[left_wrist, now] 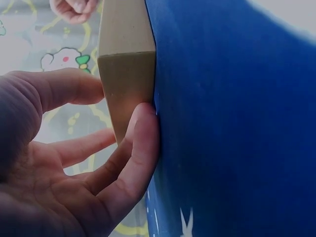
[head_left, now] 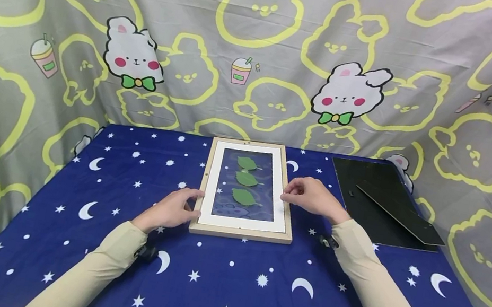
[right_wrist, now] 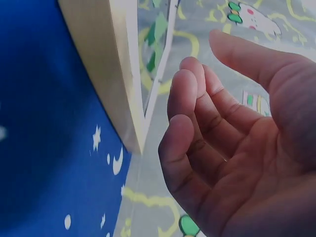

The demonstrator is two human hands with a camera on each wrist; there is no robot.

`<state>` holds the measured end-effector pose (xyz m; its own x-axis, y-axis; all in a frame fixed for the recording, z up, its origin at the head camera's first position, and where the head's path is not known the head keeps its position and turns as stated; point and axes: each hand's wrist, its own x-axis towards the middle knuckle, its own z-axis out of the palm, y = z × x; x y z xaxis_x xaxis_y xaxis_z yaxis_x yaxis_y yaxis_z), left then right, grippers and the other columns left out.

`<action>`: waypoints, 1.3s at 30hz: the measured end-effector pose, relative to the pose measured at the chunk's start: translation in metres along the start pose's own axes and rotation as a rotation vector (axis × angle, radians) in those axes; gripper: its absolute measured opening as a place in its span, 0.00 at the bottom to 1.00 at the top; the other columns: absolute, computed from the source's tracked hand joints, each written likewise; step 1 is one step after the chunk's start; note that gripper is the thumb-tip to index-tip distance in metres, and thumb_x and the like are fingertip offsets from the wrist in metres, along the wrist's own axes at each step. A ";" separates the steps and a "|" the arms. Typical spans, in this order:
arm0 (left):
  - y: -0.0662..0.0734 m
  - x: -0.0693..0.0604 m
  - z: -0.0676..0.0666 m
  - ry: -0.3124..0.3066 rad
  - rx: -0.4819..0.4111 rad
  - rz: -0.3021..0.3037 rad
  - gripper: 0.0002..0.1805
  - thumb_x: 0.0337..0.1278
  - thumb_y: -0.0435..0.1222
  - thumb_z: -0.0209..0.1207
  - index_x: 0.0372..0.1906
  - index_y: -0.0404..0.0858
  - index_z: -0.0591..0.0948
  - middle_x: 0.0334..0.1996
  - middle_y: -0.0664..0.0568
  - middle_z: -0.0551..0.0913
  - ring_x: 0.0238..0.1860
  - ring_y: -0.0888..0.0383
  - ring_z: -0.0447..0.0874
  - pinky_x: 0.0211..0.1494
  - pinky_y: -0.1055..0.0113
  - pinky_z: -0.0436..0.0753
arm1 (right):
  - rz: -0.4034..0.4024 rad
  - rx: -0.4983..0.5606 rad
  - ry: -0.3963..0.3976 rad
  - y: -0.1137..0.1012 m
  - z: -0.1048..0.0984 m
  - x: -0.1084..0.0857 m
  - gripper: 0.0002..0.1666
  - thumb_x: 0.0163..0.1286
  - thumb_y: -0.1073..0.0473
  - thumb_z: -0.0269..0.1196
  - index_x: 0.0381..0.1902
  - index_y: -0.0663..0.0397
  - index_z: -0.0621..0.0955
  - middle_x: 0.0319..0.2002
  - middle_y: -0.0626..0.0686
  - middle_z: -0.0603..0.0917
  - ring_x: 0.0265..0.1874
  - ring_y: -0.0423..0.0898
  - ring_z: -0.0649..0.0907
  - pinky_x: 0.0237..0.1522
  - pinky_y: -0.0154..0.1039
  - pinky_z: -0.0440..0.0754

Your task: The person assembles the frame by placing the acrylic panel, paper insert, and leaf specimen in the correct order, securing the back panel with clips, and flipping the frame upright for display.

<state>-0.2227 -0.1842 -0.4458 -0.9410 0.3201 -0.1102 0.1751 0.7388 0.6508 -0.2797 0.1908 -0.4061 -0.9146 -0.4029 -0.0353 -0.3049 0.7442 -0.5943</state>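
Note:
A light wooden picture frame lies flat on the cloth, with a white mat inside. In the mat's window show a top green leaf, a middle leaf and a lower leaf. My left hand rests its bent, relaxed fingers against the frame's left outer side, thumb near the top edge. Beside the frame's right edge hovers my right hand; in the right wrist view its loosely curled fingers hold nothing and stand apart from the wood.
A black backing board lies at the back right, its stand flap raised at an angle. Under everything is a blue cloth with moons and stars. A patterned curtain encloses the back and sides.

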 end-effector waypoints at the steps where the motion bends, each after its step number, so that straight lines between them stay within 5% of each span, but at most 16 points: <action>1: 0.001 0.000 0.000 0.001 0.004 0.003 0.30 0.65 0.36 0.65 0.70 0.35 0.74 0.61 0.39 0.79 0.39 0.56 0.84 0.35 0.63 0.82 | 0.012 0.003 0.009 0.003 -0.003 -0.002 0.12 0.68 0.50 0.70 0.39 0.52 0.86 0.30 0.48 0.84 0.30 0.45 0.79 0.36 0.39 0.76; 15: 0.000 0.000 0.002 0.008 0.013 0.031 0.30 0.64 0.35 0.65 0.70 0.33 0.74 0.56 0.38 0.80 0.36 0.56 0.84 0.34 0.63 0.82 | 0.140 0.103 0.113 0.047 -0.044 -0.033 0.21 0.72 0.43 0.66 0.47 0.54 0.85 0.39 0.61 0.86 0.40 0.58 0.83 0.39 0.41 0.77; 30: -0.002 -0.001 0.002 0.011 0.025 0.026 0.30 0.65 0.36 0.64 0.71 0.34 0.73 0.56 0.39 0.80 0.37 0.56 0.84 0.35 0.63 0.82 | 0.219 0.220 0.347 0.098 -0.105 -0.074 0.28 0.76 0.44 0.62 0.55 0.64 0.80 0.29 0.31 0.83 0.32 0.31 0.82 0.33 0.30 0.81; 36: -0.001 0.000 0.002 -0.004 0.005 0.025 0.30 0.65 0.36 0.64 0.71 0.33 0.73 0.58 0.38 0.79 0.38 0.55 0.85 0.36 0.62 0.82 | 0.286 0.160 0.472 0.125 -0.116 -0.093 0.34 0.74 0.39 0.62 0.59 0.63 0.77 0.30 0.24 0.77 0.32 0.27 0.77 0.34 0.29 0.77; 39: -0.001 0.000 0.001 -0.007 -0.001 0.010 0.30 0.66 0.36 0.64 0.71 0.34 0.73 0.58 0.39 0.78 0.39 0.55 0.84 0.36 0.62 0.82 | 0.323 0.102 0.516 0.141 -0.118 -0.099 0.36 0.72 0.37 0.62 0.61 0.62 0.77 0.35 0.29 0.78 0.34 0.26 0.73 0.35 0.28 0.73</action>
<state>-0.2222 -0.1841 -0.4474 -0.9371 0.3317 -0.1091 0.1840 0.7347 0.6530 -0.2637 0.3983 -0.3917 -0.9748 0.1632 0.1522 0.0124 0.7205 -0.6933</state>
